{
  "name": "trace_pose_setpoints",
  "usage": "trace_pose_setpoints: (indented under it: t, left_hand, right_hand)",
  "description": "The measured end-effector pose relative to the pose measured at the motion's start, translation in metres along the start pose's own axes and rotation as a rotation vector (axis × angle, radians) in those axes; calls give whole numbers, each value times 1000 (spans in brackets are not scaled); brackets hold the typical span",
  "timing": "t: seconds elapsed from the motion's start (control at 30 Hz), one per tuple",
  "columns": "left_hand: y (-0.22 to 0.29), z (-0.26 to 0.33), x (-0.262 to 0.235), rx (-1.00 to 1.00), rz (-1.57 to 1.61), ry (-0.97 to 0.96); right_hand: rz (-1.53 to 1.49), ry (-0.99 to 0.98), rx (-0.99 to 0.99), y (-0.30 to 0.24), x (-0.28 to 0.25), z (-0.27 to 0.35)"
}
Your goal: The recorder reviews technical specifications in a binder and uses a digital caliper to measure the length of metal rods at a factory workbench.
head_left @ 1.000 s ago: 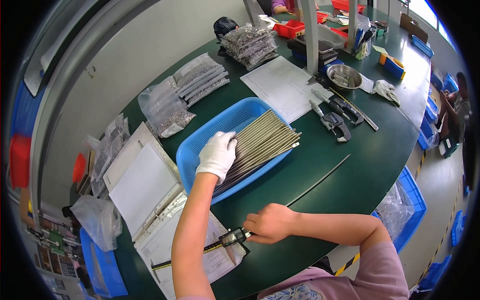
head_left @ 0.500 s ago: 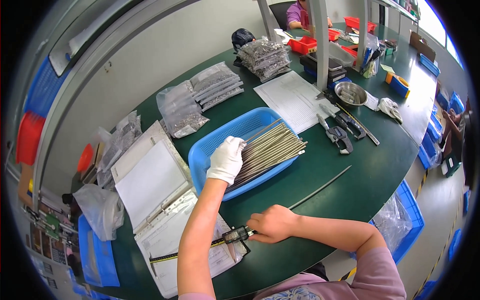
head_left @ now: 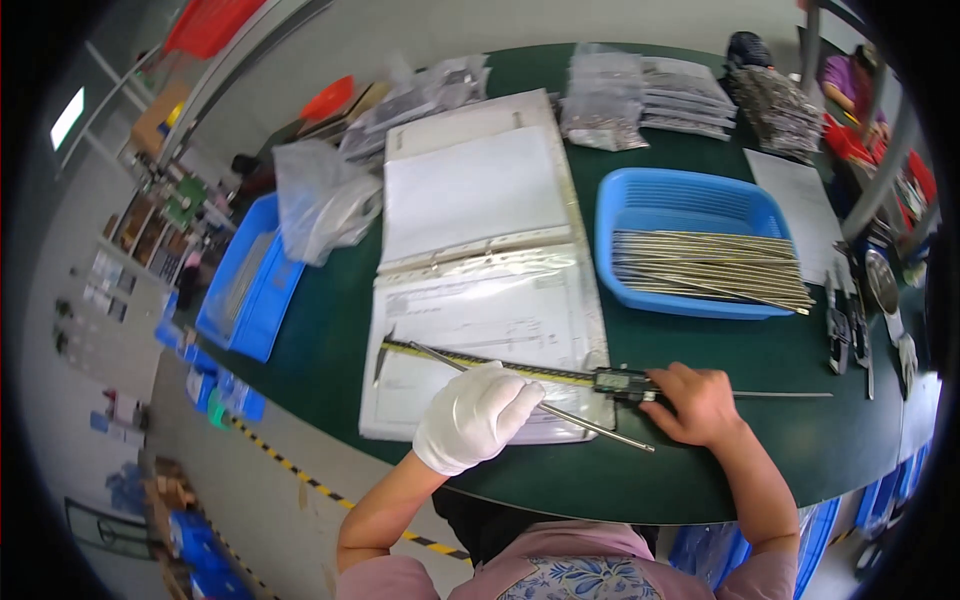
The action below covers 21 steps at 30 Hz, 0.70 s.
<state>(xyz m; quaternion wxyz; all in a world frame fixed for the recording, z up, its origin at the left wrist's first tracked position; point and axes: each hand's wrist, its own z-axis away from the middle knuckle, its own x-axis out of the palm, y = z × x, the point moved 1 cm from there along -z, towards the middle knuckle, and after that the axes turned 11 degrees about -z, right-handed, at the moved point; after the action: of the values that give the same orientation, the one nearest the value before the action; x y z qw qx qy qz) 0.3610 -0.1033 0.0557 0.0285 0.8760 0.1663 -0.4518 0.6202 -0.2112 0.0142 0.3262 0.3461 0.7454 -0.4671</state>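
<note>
My left hand [head_left: 478, 418], in a white glove, is closed around a slim metal rod [head_left: 602, 431]. The rod slants across the open binder [head_left: 480, 300], its ends sticking out on both sides of the glove. Bare and closed on the digital caliper [head_left: 625, 382] by its display is my right hand [head_left: 697, 403]. The caliper's long yellow-and-black beam lies over the binder's lower page, just beyond the rod; a thin grey bar extends past my right hand. Many similar rods [head_left: 700, 265] lie in a blue plastic basket [head_left: 612, 275] beyond my right hand.
Bags of small metal parts [head_left: 688, 95] are stacked at the back. On the left stands a blue bin [head_left: 262, 325] beside a clear plastic bag [head_left: 325, 195]. More measuring tools [head_left: 838, 325], a metal bowl [head_left: 880, 280] and a paper sheet [head_left: 795, 195] lie right. Another person [head_left: 850, 85] sits far right.
My left hand has come from the basket to over the binder, bringing a rod with it. My right hand stays on the caliper. The view has turned left.
</note>
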Motion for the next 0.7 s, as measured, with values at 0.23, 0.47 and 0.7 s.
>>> trace_pose_setpoints:
  t: [0.23, 0.47, 0.7]
  left_hand:
    - [-8, 58, -10, -235, -134, -194]
    - [-8, 64, -10, -287, -103, -176]
    - [-6, 59, -13, -303, -102, -175]
  right_hand:
    - [-18, 0, 2, 2, 3, 0]
    - [-24, 6, -11, -3, 5, -2]
    - [-29, 16, -6, -1, 4, -2]
